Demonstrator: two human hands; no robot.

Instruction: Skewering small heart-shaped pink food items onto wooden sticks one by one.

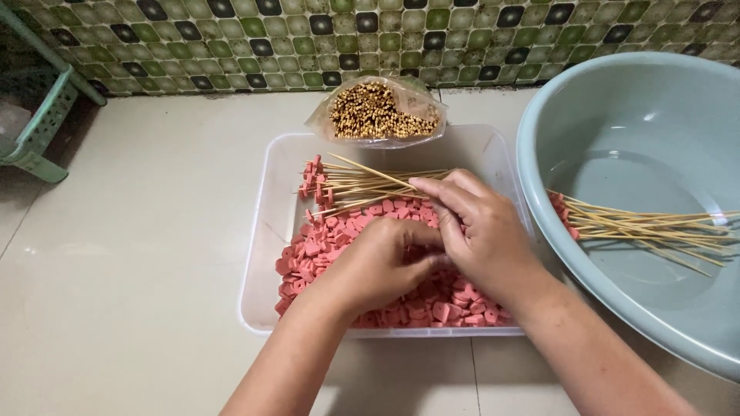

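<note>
Both hands meet over the clear tray (262, 231): my right hand (482, 231) pinches bamboo skewers (362, 185), my left hand (378, 266) closes on pink sausage pieces (324, 243). I advise centring each piece before pushing.

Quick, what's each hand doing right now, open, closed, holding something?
Left hand: fingers curled down into the pink pieces; what it pinches cannot be told.
Right hand: closed on the bundle of bamboo skewers.
</note>
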